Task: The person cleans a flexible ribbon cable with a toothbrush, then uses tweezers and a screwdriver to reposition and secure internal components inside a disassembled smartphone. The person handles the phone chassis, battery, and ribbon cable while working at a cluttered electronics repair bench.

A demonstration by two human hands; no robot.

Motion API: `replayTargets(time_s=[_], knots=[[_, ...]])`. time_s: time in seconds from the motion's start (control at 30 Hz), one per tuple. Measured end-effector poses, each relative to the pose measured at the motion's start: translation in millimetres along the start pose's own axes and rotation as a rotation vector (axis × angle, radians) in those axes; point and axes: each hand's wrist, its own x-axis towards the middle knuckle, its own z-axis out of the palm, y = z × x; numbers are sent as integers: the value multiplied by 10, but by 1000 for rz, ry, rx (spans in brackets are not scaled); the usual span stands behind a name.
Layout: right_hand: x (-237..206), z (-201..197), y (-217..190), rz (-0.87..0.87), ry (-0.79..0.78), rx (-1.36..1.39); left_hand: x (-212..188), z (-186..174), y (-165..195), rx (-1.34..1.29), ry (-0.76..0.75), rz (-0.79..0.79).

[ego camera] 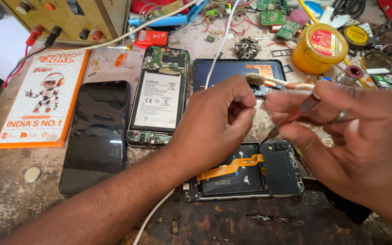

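Glossy glass phone screen (95, 136) on a rough, worn workbench (5, 190)

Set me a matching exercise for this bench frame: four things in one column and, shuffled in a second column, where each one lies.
Things:
1. opened phone with white battery
2. phone with dark screen up
3. opened phone with orange flex cable
4. yellow tin

Places:
A. top right of the bench
B. under the left hand and right hand
C. beside the orange and white box
D. in the middle of the bench, just left of the left hand

Pairs: 1-D, 2-C, 3-B, 4-A
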Motion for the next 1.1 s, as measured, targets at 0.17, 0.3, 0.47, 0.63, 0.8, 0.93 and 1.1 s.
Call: replayTargets(time_s=[0.17, 0.3, 0.47, 0.63, 0.8, 0.93, 1.1], knots=[[23, -38, -45, 19, -54, -77, 1, 15, -10, -96, -27, -20], [-2, -11, 24, 34, -61, 117, 8, 6, -18, -131, 19, 14], [-49, 12, 62, 89, -39, 162, -8, -5, 5, -139, -13, -21], [-32, -3, 19, 10, -35, -55, -27, -3, 21, -150, -56, 17], [-41, -16, 73, -1, -45, 10, -19, -3, 10, -77, -42, 61], [-75, 36, 89, -2, -1, 101, -13, 14, -25, -169, -27, 69], [5, 88, 6, 67, -18, 228, 20, 21, -57, -323, -55, -85]])
